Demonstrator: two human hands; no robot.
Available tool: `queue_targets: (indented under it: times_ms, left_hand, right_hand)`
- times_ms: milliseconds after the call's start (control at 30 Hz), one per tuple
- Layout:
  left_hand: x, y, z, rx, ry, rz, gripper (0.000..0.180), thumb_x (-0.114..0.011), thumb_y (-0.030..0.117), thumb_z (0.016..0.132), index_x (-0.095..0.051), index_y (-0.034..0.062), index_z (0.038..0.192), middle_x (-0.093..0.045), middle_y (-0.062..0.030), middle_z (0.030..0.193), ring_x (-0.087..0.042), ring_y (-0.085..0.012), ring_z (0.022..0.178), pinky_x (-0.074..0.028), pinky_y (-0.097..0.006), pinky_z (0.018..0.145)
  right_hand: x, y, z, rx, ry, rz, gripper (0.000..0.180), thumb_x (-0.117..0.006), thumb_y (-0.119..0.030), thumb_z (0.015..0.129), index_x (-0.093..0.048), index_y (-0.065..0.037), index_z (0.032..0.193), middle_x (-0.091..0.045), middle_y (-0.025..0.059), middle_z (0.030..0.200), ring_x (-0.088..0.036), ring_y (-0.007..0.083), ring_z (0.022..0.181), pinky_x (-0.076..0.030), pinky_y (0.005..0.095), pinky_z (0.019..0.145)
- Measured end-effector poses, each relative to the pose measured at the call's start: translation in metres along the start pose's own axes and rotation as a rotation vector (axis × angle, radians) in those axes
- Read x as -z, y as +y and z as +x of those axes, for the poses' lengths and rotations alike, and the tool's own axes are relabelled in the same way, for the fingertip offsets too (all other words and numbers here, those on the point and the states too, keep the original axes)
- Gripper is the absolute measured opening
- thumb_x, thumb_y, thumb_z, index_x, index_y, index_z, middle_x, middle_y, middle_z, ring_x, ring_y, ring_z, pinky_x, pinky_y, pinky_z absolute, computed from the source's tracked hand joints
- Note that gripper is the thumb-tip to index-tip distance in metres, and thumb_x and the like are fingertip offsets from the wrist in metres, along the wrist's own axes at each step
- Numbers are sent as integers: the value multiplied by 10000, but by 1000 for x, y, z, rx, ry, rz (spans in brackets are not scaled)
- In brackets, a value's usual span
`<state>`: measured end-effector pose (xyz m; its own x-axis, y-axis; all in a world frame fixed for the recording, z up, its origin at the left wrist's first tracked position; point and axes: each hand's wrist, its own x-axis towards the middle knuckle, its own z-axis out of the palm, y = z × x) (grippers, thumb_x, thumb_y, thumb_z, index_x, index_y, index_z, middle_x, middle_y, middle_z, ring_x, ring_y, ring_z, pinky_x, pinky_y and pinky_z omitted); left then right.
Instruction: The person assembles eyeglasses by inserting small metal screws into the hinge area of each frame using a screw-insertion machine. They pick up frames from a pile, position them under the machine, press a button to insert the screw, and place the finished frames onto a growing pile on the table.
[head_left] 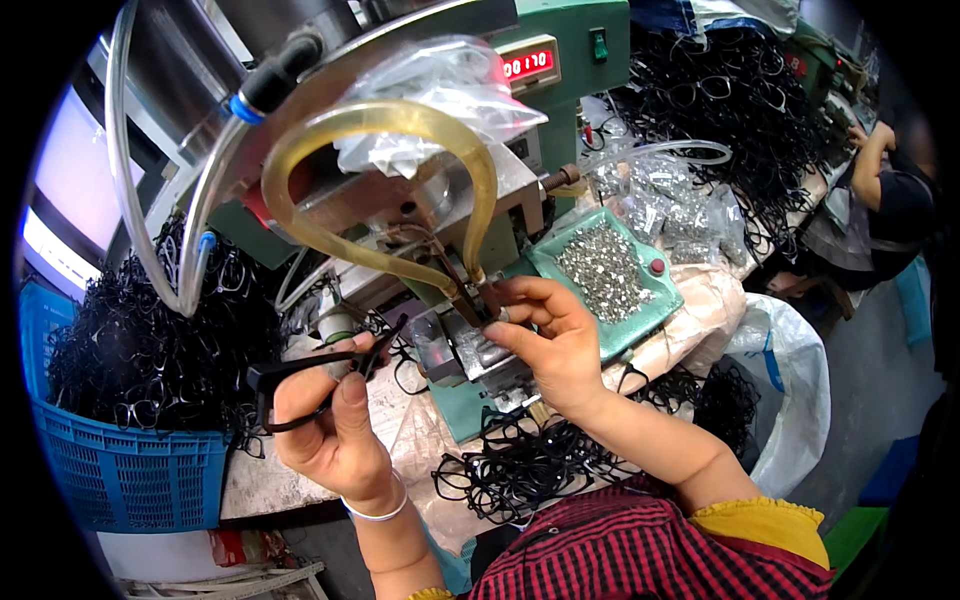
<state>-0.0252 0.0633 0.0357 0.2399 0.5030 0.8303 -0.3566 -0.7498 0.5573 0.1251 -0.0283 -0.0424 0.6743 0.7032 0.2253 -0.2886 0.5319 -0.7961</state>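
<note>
Eyeglass frame [318, 385]: our left hand [335, 425] grips it closed, long axis running 8 to 2 o'clock. Our right hand [545, 335] pinches a small metal part [503, 314] at the machine [470, 345].

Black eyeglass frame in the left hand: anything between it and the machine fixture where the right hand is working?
Nothing solid visible. The left hand holds the black eyeglass frame just left of the machine fixture; the gap between shows only bare bench and loose frames lying flat. The right hand itself occupies the fixture, fingertips by the yellowish tube end.
</note>
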Motion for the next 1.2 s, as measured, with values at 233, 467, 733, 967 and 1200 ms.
queue_targets:
  times_ms: [233, 467, 733, 967, 1200]
  left_hand:
    - [2, 2, 4, 74, -9, -45, 111, -609, -48, 918, -580, -50, 1025, -632, -173, 981, -670, -262, 880, -593, -384, 791]
    - [-2, 5, -42, -172, -396, 169, 160, -720, 22, 792, -706, 82, 939, -742, -102, 980, -677, -226, 796, -543, -398, 795]
    - [-26, -7, -47, -235, -609, 284, 237, -797, 127, 687, -750, 144, 919, -730, 7, 1026, -559, -210, 676, -505, -419, 832]
    - [-24, 0, -40, -184, -677, 280, 204, -810, 81, 715, -728, 105, 901, -741, -44, 984, -637, -227, 762, -505, -429, 839]
    - [-21, -1, -49, -129, -670, 319, 230, -801, 89, 731, -732, 105, 949, -732, -53, 1028, -675, -255, 880, -493, -465, 913]
  right_hand:
    - [-1, -6, -3, -25, 22, -38, 399, -671, 55, 878, -561, 46, 1262, -698, 101, 1106, -666, 131, 985, -522, 251, 907]
    - [30, -58, -10, 312, -320, -943, 479, -610, -32, 825, -599, -73, 1302, -639, 193, 1253, -559, 349, 1258, -401, 452, 1099]
    - [158, -27, -9, 450, 122, -1637, 131, -754, -158, 768, -725, -71, 862, -660, 79, 861, -581, 304, 882, -469, 419, 808]
    - [136, -21, 33, 408, 184, -1552, 68, -740, -156, 779, -738, -93, 803, -696, 67, 848, -608, 290, 875, -488, 392, 772]
    - [128, -1, 46, 516, -178, -1825, 224, -616, -28, 764, -653, -87, 977, -664, 72, 1101, -586, 280, 1125, -467, 452, 810]
